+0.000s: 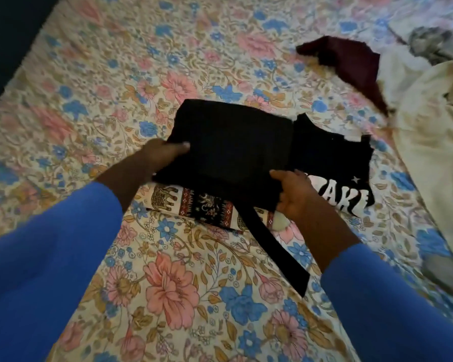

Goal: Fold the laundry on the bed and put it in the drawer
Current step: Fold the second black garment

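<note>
Held at centre frame above the bed: folded black garment, left edge gripped by left hand, thumb on top, lower right edge pinched by right hand. Beneath, elephant-print cloth and black lettered shirt. Upper right, maroon cloth beside cream cloth

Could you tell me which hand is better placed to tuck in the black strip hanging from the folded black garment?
Probably the right hand: it grips the folded black garment right where the black strip trails out. The left hand holds the opposite edge, away from it.
</note>
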A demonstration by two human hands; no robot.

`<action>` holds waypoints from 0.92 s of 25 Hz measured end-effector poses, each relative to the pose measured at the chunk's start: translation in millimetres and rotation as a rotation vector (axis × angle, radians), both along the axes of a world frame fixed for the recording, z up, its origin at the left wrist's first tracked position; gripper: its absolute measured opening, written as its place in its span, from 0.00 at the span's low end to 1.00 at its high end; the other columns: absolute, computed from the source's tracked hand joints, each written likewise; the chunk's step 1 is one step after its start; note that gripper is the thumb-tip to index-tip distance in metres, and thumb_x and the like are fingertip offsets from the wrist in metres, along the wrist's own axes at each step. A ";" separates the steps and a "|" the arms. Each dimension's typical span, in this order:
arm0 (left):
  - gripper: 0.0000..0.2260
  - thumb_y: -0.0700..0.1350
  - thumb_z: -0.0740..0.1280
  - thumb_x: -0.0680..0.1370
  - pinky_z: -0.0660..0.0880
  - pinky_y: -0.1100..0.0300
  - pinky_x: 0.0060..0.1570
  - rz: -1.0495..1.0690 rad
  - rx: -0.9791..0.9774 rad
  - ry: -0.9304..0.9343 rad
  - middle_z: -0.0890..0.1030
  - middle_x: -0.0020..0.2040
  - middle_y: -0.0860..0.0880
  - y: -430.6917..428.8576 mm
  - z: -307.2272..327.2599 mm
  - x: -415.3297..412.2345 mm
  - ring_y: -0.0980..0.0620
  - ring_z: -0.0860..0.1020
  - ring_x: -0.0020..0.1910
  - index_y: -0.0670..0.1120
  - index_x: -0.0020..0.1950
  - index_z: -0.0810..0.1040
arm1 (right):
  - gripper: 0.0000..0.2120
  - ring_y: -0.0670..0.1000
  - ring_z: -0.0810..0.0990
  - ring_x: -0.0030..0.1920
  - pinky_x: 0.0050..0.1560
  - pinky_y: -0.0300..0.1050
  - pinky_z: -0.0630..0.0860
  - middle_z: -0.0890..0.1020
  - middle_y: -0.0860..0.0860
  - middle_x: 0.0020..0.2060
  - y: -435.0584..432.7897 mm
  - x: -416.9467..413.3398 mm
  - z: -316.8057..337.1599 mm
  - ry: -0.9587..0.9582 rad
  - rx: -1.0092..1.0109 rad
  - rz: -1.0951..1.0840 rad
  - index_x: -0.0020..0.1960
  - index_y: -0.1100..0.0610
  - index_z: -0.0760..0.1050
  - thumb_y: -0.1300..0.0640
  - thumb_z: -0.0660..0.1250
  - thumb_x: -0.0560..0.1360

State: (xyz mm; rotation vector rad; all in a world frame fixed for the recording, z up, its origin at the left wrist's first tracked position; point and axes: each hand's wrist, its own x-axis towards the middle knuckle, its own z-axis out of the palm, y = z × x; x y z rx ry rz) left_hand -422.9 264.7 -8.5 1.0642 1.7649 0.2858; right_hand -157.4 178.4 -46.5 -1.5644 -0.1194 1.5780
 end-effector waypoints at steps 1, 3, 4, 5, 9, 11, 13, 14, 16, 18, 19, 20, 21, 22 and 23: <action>0.17 0.53 0.69 0.82 0.79 0.50 0.52 0.008 0.110 0.021 0.80 0.55 0.47 -5.5 -19.5 -4.5 0.46 0.79 0.52 0.46 0.67 0.76 | 0.31 0.60 0.80 0.63 0.60 0.65 0.81 0.78 0.55 0.67 1.9 -2.3 -12.0 -0.067 -0.010 -0.013 0.76 0.48 0.67 0.63 0.72 0.77; 0.18 0.49 0.69 0.83 0.82 0.47 0.51 0.095 0.223 -0.068 0.80 0.59 0.46 -11.8 -40.1 -14.0 0.44 0.81 0.54 0.47 0.71 0.74 | 0.34 0.57 0.80 0.60 0.51 0.58 0.85 0.75 0.53 0.67 -1.4 -4.2 -18.8 -0.130 -0.001 -0.088 0.79 0.48 0.64 0.66 0.70 0.78; 0.17 0.48 0.69 0.83 0.83 0.48 0.48 0.136 0.218 -0.117 0.80 0.58 0.47 -15.1 -43.2 -18.9 0.45 0.81 0.53 0.47 0.71 0.74 | 0.33 0.54 0.80 0.57 0.47 0.53 0.85 0.75 0.53 0.66 -10.0 -6.4 -13.8 -0.174 0.012 -0.102 0.79 0.48 0.63 0.65 0.70 0.79; 0.16 0.49 0.69 0.83 0.83 0.48 0.47 0.141 0.210 -0.124 0.80 0.57 0.48 -17.3 -46.8 -24.1 0.45 0.81 0.53 0.48 0.69 0.74 | 0.31 0.51 0.80 0.54 0.46 0.51 0.83 0.76 0.53 0.65 -22.1 -7.8 -11.3 -0.270 0.030 -0.088 0.78 0.48 0.63 0.62 0.71 0.80; 0.23 0.52 0.71 0.82 0.80 0.43 0.62 0.031 0.207 -0.050 0.78 0.63 0.51 -36.2 -65.6 -32.4 0.46 0.79 0.62 0.49 0.74 0.70 | 0.40 0.46 0.81 0.45 0.47 0.50 0.81 0.80 0.43 0.47 -97.2 -30.6 -18.3 -1.024 0.082 0.534 0.75 0.49 0.58 0.44 0.78 0.73; 0.24 0.52 0.69 0.82 0.77 0.43 0.65 0.018 0.213 -0.050 0.76 0.64 0.52 -40.4 -72.3 -29.8 0.47 0.77 0.64 0.49 0.76 0.67 | 0.45 0.49 0.81 0.42 0.41 0.51 0.82 0.81 0.47 0.47 -122.6 -30.1 -35.1 -1.295 0.015 0.775 0.79 0.49 0.54 0.53 0.78 0.72; 0.25 0.53 0.69 0.83 0.76 0.43 0.67 0.027 0.209 -0.068 0.75 0.66 0.51 -40.2 -74.5 -29.3 0.48 0.76 0.65 0.49 0.77 0.66 | 0.39 0.49 0.79 0.38 0.35 0.49 0.80 0.82 0.49 0.44 -120.8 -24.1 -31.2 -1.390 0.008 0.735 0.78 0.48 0.56 0.61 0.73 0.74; 0.26 0.53 0.68 0.83 0.76 0.43 0.67 0.034 0.212 -0.081 0.75 0.67 0.51 -40.5 -75.9 -29.8 0.48 0.75 0.65 0.49 0.78 0.65 | 0.35 0.49 0.79 0.39 0.36 0.49 0.79 0.83 0.48 0.45 -115.2 -21.3 -24.2 -1.416 0.071 0.686 0.76 0.47 0.60 0.62 0.71 0.75; 0.27 0.53 0.68 0.83 0.76 0.43 0.67 0.040 0.216 -0.101 0.74 0.68 0.51 -41.8 -78.4 -30.4 0.48 0.75 0.66 0.49 0.79 0.63 | 0.27 0.50 0.79 0.46 0.39 0.47 0.78 0.83 0.48 0.49 -96.2 -27.0 -2.9 -1.482 0.314 0.666 0.71 0.48 0.67 0.63 0.69 0.76; 0.27 0.53 0.68 0.83 0.76 0.48 0.64 0.045 0.209 -0.098 0.72 0.66 0.53 -41.9 -78.4 -28.6 0.50 0.73 0.65 0.50 0.80 0.62 | 0.20 0.51 0.77 0.48 0.40 0.45 0.74 0.82 0.51 0.48 -71.1 -43.5 11.5 -1.601 0.747 0.786 0.65 0.52 0.74 0.62 0.67 0.74; 0.28 0.53 0.68 0.83 0.75 0.50 0.62 0.046 0.200 -0.095 0.71 0.65 0.53 -42.1 -77.3 -28.4 0.50 0.73 0.64 0.50 0.80 0.62 | 0.18 0.52 0.76 0.49 0.40 0.45 0.75 0.82 0.52 0.47 -56.6 -53.9 12.5 -1.627 0.972 0.888 0.63 0.54 0.77 0.62 0.66 0.74; 0.28 0.53 0.68 0.83 0.76 0.50 0.61 0.045 0.193 -0.102 0.72 0.65 0.54 -42.6 -77.5 -29.2 0.50 0.74 0.64 0.50 0.80 0.62 | 0.16 0.53 0.77 0.51 0.43 0.46 0.76 0.82 0.53 0.49 -41.4 -63.3 8.2 -1.665 1.142 0.999 0.62 0.56 0.78 0.61 0.67 0.75; 0.27 0.52 0.68 0.83 0.77 0.49 0.61 0.049 0.187 -0.118 0.73 0.66 0.53 -43.3 -76.2 -30.6 0.50 0.75 0.64 0.50 0.80 0.63 | 0.16 0.55 0.77 0.55 0.48 0.48 0.76 0.82 0.54 0.52 -24.9 -72.4 2.6 -1.727 1.223 1.084 0.63 0.57 0.78 0.61 0.68 0.76; 0.26 0.52 0.68 0.83 0.77 0.46 0.62 0.070 0.174 -0.143 0.75 0.66 0.52 -43.6 -74.4 -31.6 0.49 0.76 0.64 0.50 0.79 0.64 | 0.16 0.56 0.76 0.59 0.52 0.49 0.75 0.81 0.55 0.56 -8.2 -78.2 -4.1 -1.796 1.212 1.090 0.64 0.57 0.78 0.60 0.70 0.76; 0.26 0.52 0.68 0.83 0.78 0.45 0.63 0.102 0.160 -0.163 0.76 0.66 0.51 -45.2 -71.2 -30.6 0.48 0.77 0.64 0.50 0.79 0.65 | 0.17 0.57 0.76 0.62 0.56 0.51 0.75 0.81 0.56 0.59 6.7 -80.3 -9.4 -1.846 1.127 1.000 0.65 0.56 0.77 0.60 0.70 0.76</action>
